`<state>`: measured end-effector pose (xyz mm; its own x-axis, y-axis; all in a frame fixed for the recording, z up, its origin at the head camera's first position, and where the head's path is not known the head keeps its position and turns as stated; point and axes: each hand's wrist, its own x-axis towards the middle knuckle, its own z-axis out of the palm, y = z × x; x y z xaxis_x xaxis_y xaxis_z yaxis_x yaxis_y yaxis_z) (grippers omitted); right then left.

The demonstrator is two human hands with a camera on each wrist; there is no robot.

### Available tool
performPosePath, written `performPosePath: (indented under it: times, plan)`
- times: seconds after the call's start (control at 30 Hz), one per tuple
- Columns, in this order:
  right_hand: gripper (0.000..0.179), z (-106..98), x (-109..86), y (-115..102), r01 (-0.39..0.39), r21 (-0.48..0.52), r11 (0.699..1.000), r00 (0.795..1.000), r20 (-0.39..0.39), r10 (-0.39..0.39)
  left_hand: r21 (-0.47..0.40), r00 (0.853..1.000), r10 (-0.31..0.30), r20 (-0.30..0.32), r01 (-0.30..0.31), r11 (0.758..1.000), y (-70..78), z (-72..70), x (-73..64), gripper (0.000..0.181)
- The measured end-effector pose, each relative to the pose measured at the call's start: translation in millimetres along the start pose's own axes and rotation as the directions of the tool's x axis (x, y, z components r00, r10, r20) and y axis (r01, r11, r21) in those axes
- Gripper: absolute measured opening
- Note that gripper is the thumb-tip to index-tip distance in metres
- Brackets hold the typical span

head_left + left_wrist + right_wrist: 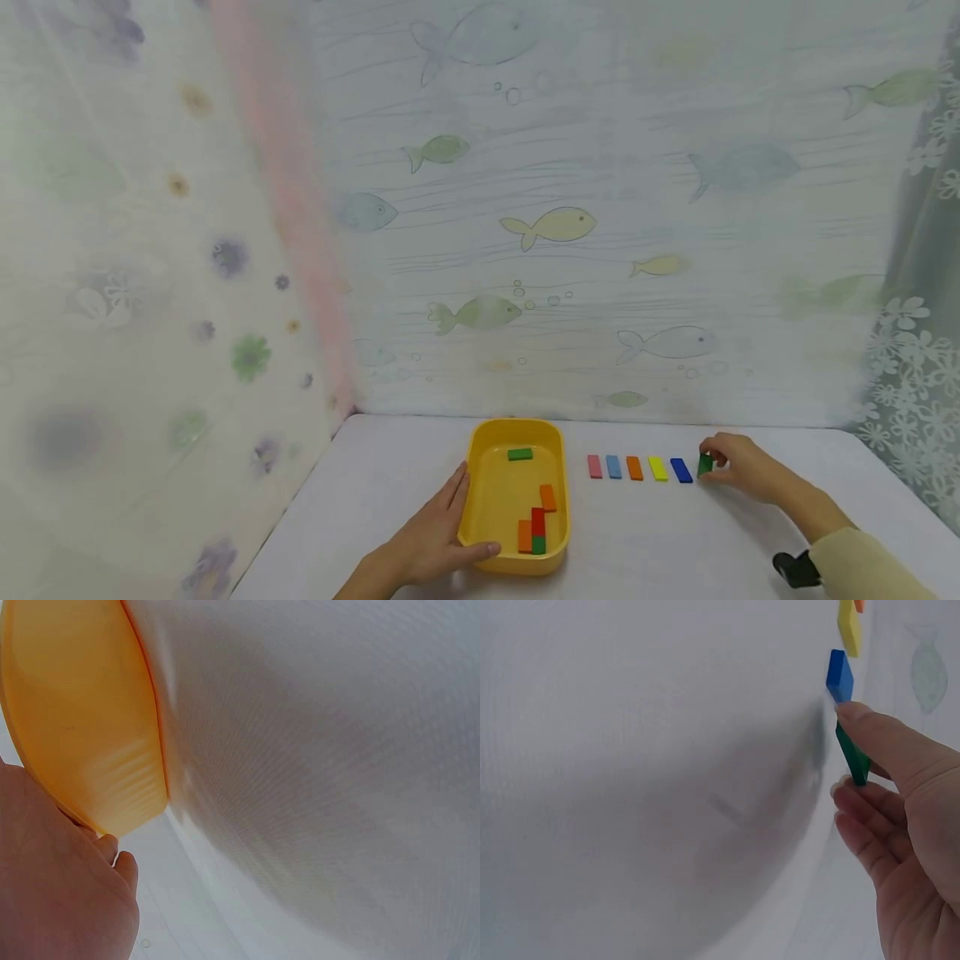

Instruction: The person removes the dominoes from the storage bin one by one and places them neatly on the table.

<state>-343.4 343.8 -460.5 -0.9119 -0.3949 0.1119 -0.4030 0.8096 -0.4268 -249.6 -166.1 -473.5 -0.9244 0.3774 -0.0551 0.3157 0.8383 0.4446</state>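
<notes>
At the right end of a row of coloured blocks, my right hand (742, 468) pinches a green block (705, 464) between thumb and fingers. In the right wrist view the green block (853, 755) appears tilted, close to the blue block (840, 675). My left hand (431, 533) lies along the left side of a yellow plastic tray (566, 500), its fingers extended against the outer wall and its thumb at the near rim. The left wrist view shows the tray's outer side (82, 712) beside the palm.
Pink (595, 467), light blue (613, 467), orange (634, 468), yellow (657, 468) and dark blue (681, 471) blocks stand apart in a row. Inside the tray lie a green block (520, 454), a red block (537, 522) and orange blocks (548, 498). A fish-patterned curtain (480, 367) hangs behind the white table (637, 542).
</notes>
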Motion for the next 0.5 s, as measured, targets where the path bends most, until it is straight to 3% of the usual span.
performPosePath:
  times: [0.2,0.5]
  plan:
    - [0.038,3.5,0.0,1.6,-0.047,0.005,0.999,0.998,0.039,0.047,0.004,1.000,-0.008,0.008,0.008,1.000,0.1,0.8,0.7,0.115]
    - [0.037,4.7,0.8,4.1,-0.009,0.021,1.000,0.998,0.062,0.008,0.007,1.000,-0.018,0.014,0.018,1.000,-1.1,1.0,1.0,0.116]
